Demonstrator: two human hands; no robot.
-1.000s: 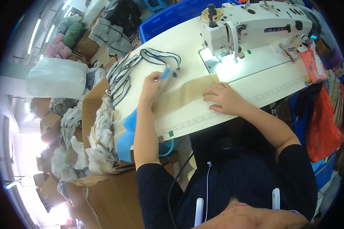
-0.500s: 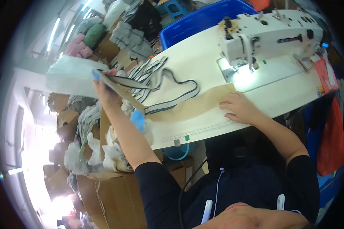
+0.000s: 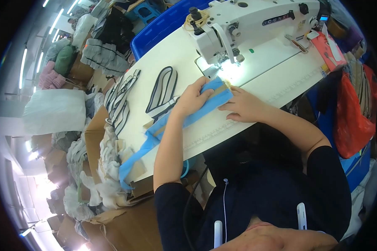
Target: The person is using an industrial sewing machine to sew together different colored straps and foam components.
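Observation:
A blue fabric strip [image 3: 192,117] lies over a beige strip [image 3: 215,90] on the white table, its far right end just before the lit needle area of the sewing machine [image 3: 255,21]. My left hand [image 3: 192,99] is closed on the blue strip, thumb lying over it near that end. Beside the end's right edge, my right hand [image 3: 248,104] touches the strip with stretched fingers, thumb apart. The blue tail hangs past the table's left edge under my left forearm. A looped white strap with dark edges [image 3: 161,90] lies beyond my left hand.
More dark-edged straps [image 3: 123,98] lie at the table's left end. A blue bin [image 3: 155,27] stands behind the table. An open cardboard box [image 3: 95,136] with pale cloth is at the left. A red bag [image 3: 352,121] hangs at the right.
My left hand has come from the far left to the machine, and the blue strip now lies over the beige one. My right hand stays near the strip's end. The view has shifted.

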